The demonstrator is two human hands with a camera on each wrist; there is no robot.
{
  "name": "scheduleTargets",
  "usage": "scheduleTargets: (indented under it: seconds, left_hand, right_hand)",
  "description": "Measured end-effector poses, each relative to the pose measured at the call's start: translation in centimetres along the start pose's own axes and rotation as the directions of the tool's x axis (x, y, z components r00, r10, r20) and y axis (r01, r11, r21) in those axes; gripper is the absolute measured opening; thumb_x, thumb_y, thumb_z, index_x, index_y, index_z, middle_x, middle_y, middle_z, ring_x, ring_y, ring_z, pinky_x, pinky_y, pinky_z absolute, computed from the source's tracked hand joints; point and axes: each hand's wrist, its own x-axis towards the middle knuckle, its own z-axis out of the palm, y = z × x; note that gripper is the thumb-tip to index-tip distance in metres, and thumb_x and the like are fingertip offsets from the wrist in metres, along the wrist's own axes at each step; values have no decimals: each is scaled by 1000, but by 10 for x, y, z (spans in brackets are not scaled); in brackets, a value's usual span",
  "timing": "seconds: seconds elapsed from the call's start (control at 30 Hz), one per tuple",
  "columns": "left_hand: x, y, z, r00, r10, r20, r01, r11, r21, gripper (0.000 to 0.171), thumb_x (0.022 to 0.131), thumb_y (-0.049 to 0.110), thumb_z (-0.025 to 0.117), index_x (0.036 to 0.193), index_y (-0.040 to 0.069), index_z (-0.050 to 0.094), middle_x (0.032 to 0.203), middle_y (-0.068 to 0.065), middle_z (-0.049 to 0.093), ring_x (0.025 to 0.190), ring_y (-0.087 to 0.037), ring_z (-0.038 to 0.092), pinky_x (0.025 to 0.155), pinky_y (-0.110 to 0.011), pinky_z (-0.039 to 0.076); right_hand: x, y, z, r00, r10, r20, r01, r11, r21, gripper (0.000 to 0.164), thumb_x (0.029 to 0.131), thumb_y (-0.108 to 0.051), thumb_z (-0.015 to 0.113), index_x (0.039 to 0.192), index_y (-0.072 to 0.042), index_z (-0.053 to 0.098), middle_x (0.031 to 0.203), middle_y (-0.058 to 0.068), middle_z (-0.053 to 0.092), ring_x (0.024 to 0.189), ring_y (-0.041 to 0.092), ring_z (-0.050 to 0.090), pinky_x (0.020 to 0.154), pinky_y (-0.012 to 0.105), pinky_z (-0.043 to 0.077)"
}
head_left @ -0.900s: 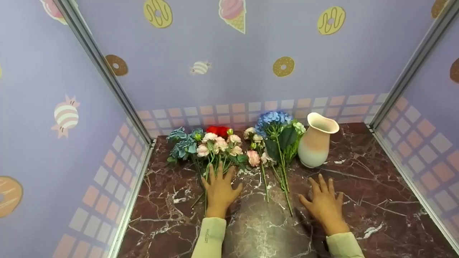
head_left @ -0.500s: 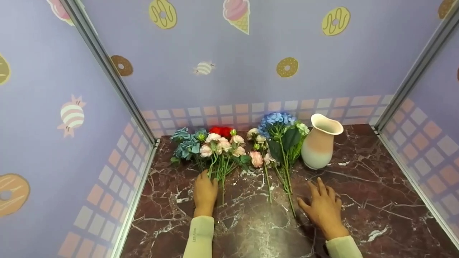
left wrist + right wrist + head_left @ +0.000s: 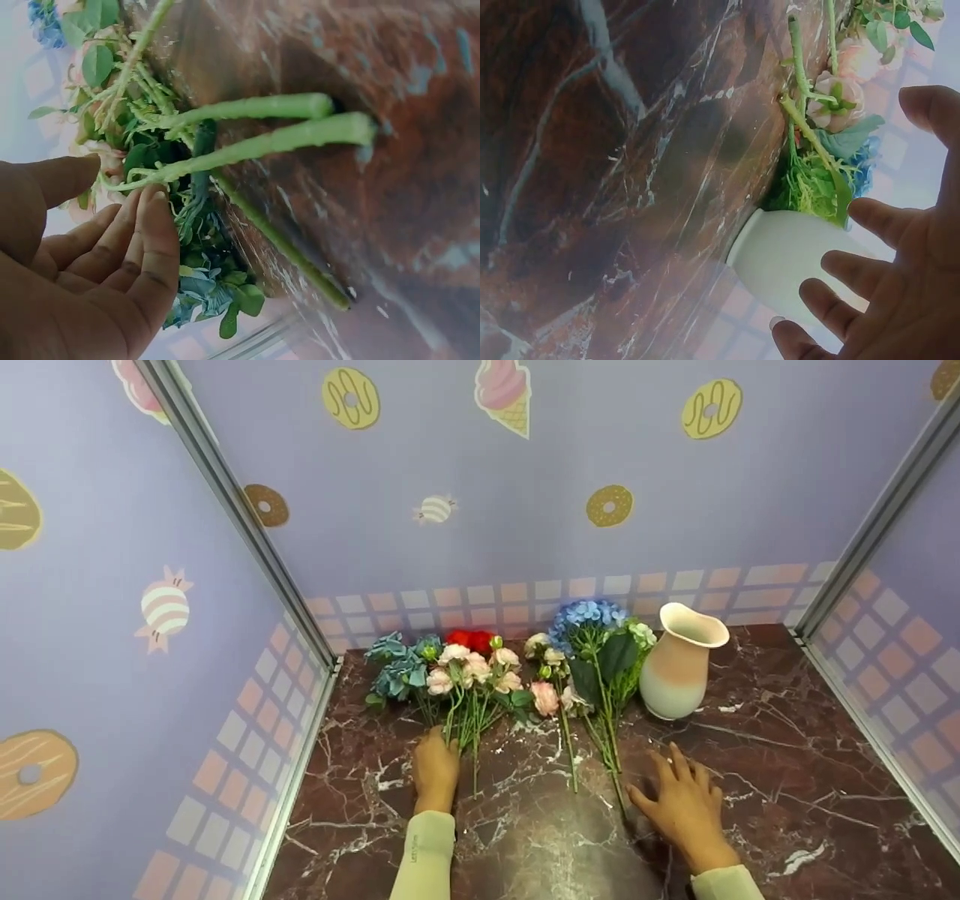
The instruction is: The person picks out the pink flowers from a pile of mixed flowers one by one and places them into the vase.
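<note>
Head view, nearest: right hand, fingers spread, holding nothing, at dark marbled table; contact unclear. Left hand beside bundled stems of pale-pink flowers, which lie on table. Left wrist view: fingers loosely curved, thumb apart, green stem passing by tips, no grip visible. Farther: teal flowers left, red blooms behind pink, blue flowers right, upright vase beyond them. Likely trouble: overlapping stems could snag, dragging neighbours if one is pulled; stray knock could topple vase.
</note>
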Motion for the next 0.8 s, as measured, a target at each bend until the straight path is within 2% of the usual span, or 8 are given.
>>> scheduleTargets:
  seconds: [0.13,0.33,0.47,0.67,0.8]
  left_hand:
    - [1,0,2,999,9,-35,-9,1000,-4,35,95,17,74,127,4,69,111,-21,75,102,-42,71,88,-57,58]
    - [6,-1,1,998,8,-66,-12,998,-62,25,91,10,76,115,2,75,98,-18,75,94,-38,72,84,-53,59]
    - [11,-1,1,998,11,-60,-14,998,-58,30,92,16,77,118,2,73,95,-17,74,92,-38,70,85,-53,58]
    - [24,2,-1,999,25,-22,-25,1000,-8,33,96,23,73,124,6,72,104,-15,77,92,-35,73,80,-51,60]
    - [32,2,-1,1000,-19,22,19,1000,7,35,98,28,71,128,10,71,107,-11,79,91,-31,76,77,-50,62]
  right_hand:
    - [-2,2,2,1000,-12,-3,12,1000,-1,85,90,-67,64,157,-21,38,167,21,26,142,57,31,95,79,37]
    - [-2,2,2,1000,-9,-13,10,1000,12,82,90,-57,69,157,-20,39,166,21,28,140,58,33,95,80,37]
    - [-2,2,2,1000,-2,1,1,1000,12,83,91,-55,70,158,-19,38,167,22,26,140,57,33,94,79,37]
    - [-5,3,2,1000,15,3,-15,1000,20,83,90,-54,71,157,-18,39,167,20,28,141,55,35,94,76,38]
    - [-8,4,3,1000,19,-6,-19,999,27,82,89,-51,72,156,-17,41,166,20,31,139,55,36,93,76,38]
